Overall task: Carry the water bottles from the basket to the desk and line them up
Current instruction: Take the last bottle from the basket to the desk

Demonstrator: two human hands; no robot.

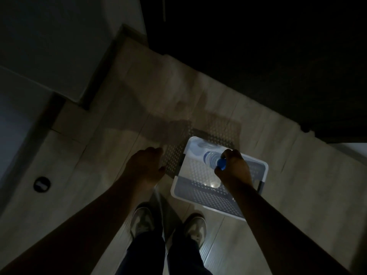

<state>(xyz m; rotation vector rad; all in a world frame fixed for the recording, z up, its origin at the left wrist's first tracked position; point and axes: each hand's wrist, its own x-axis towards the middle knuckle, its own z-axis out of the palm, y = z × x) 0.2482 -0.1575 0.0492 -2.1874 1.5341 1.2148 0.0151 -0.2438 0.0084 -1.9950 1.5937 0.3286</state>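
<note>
Holds a water bottle (pixel 208 158) by its blue-capped neck in the right grip (pixel 233 167), fingers curled round it. Tilts the bottle's body away from that grip, over the white perforated basket (pixel 179 188) on the floor (pixel 139 92); cannot tell whether lifted or resting inside. Just beyond the grip, in the basket's far corner, shows a pale blur, too dim to name. Well to the side, hangs the left grip (pixel 146 165) loosely curled, holding nothing. Beyond both, fades into darkness.
</note>
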